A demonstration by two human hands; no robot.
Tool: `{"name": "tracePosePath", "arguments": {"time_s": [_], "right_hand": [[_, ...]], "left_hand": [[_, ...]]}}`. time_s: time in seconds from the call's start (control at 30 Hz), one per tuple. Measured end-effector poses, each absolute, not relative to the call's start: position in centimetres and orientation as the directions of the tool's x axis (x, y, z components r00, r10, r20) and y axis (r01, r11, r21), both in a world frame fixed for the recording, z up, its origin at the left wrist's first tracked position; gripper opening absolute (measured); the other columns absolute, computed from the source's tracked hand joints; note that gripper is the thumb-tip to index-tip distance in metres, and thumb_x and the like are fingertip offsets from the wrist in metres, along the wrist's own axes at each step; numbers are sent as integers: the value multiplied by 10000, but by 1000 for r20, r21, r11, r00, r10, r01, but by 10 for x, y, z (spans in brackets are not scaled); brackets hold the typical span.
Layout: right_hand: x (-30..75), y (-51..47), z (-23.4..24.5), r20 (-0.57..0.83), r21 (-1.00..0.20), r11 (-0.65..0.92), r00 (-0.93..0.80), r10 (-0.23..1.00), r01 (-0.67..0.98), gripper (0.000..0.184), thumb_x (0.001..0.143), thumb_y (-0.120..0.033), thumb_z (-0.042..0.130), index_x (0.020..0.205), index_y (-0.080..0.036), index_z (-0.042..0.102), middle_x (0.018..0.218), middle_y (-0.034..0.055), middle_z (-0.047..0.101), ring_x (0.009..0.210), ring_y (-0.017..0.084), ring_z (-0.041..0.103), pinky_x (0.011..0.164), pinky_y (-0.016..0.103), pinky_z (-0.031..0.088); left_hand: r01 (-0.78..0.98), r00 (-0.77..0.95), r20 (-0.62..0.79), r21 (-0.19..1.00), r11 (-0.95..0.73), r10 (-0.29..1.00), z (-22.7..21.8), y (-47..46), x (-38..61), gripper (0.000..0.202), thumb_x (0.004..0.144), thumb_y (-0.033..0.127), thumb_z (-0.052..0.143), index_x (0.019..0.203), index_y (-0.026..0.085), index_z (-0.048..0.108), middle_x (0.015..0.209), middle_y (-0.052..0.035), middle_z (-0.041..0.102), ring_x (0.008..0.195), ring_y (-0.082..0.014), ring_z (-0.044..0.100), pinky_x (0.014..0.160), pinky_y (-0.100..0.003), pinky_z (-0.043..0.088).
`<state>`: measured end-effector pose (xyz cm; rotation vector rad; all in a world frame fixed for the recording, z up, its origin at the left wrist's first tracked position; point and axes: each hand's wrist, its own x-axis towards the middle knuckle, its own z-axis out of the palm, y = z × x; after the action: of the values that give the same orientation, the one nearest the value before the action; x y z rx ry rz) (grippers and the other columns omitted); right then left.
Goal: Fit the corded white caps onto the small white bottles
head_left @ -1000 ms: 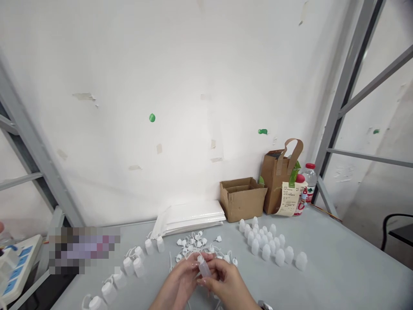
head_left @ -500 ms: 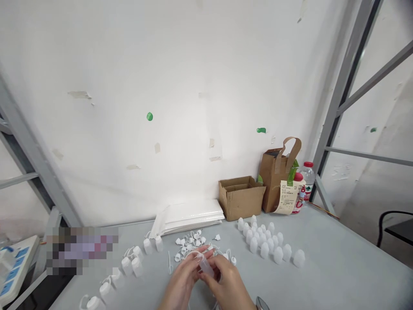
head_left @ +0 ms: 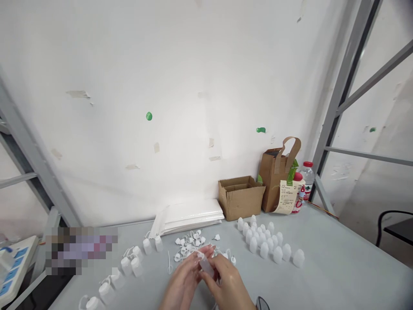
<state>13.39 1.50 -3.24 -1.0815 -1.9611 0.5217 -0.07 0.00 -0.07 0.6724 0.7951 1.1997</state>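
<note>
Both hands meet low in the middle of the view over a grey table (head_left: 329,267). My right hand (head_left: 227,282) grips a small translucent plastic bottle (head_left: 205,267), tilted with its neck up and to the left. My left hand (head_left: 184,277) pinches at the bottle's neck, where a small white part sits; I cannot make out its shape. Just beyond the fingers lies a pile of small white caps with loops (head_left: 190,243). Several capless bottles (head_left: 267,243) stand in a cluster to the right. A curved row of capped bottles (head_left: 129,267) runs off to the left.
Against the wall lie a stack of white bags (head_left: 190,215), an open cardboard box (head_left: 240,196), a brown paper bag (head_left: 279,174) with a receipt, and a water bottle (head_left: 308,178). Grey metal shelf posts (head_left: 342,94) flank the table. A power strip (head_left: 13,271) sits far left.
The hands have stayed together on the bottle, shifting slightly down and right in view; the fingers have turned a little around the bottle's neck. The view has drifted slightly.
</note>
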Motion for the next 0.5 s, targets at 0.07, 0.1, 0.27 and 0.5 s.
{"name": "tracePosePath", "arguments": {"time_s": [0.07, 0.1, 0.27, 0.5], "right_hand": [[135, 15, -37, 499, -621, 583, -309, 810, 525, 108, 789, -183, 554, 888, -210, 586, 771, 46, 615, 701, 193, 575, 651, 279, 461], [135, 16, -40, 519, -592, 600, -314, 795, 538, 124, 793, -175, 541, 905, -212, 580, 794, 55, 617, 726, 200, 579, 663, 287, 467], [135, 17, -41, 579, -528, 644, -320, 750, 554, 171, 804, -157, 496, 947, -195, 583, 814, 80, 619, 760, 215, 578, 680, 311, 472], [131, 12, -8, 183, -934, 249, -255, 950, 258, 49, 715, -210, 613, 721, -162, 621, 667, 15, 621, 609, 142, 546, 579, 231, 424]], "left_hand": [[-528, 158, -165, 819, 224, 974, -1, 0, 0, 366, 662, 333, 616, 990, 187, 692, 1149, -110, 664, 1210, -296, 458, 1017, -423, 312], [-529, 162, -159, 819, 222, 974, -1, -1, 0, 357, 678, 326, 602, 998, 193, 689, 1155, -107, 661, 1216, -291, 452, 1022, -422, 303], [-565, 187, -142, 794, 225, 972, -1, -1, 0, 327, 692, 288, 588, 993, 215, 695, 1164, -91, 659, 1216, -282, 452, 1037, -430, 266], [-598, 202, -158, 762, 249, 967, -5, 2, -1, 329, 687, 283, 594, 979, 178, 701, 1122, -100, 680, 1177, -297, 485, 1026, -425, 272]]}}
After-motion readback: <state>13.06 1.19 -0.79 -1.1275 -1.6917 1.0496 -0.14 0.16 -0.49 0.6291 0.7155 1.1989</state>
